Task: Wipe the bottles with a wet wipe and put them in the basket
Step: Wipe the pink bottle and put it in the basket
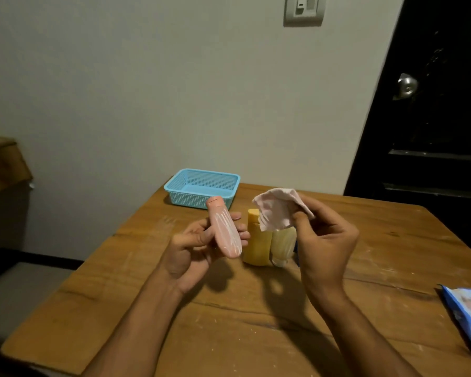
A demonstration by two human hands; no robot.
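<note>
My left hand (196, 248) holds a pink bottle (225, 229) above the wooden table (229, 308), cap pointing up and away. Pinched in the fingers of my right hand (324, 240) is a crumpled pale wet wipe (276, 209), just right of the pink bottle and apart from it. Behind my hands a yellow bottle (257, 240) stands on the table, with a paler, translucent bottle (283, 246) beside it, partly hidden by the wipe and my right hand. A light blue mesh basket (174, 186) sits at the table's far edge, with nothing visible inside.
A blue wet-wipe packet (468, 314) lies at the table's right edge. The table stands against a pale wall, with a dark door (433, 118) at the right. A brown piece of furniture (3, 164) is at the far left.
</note>
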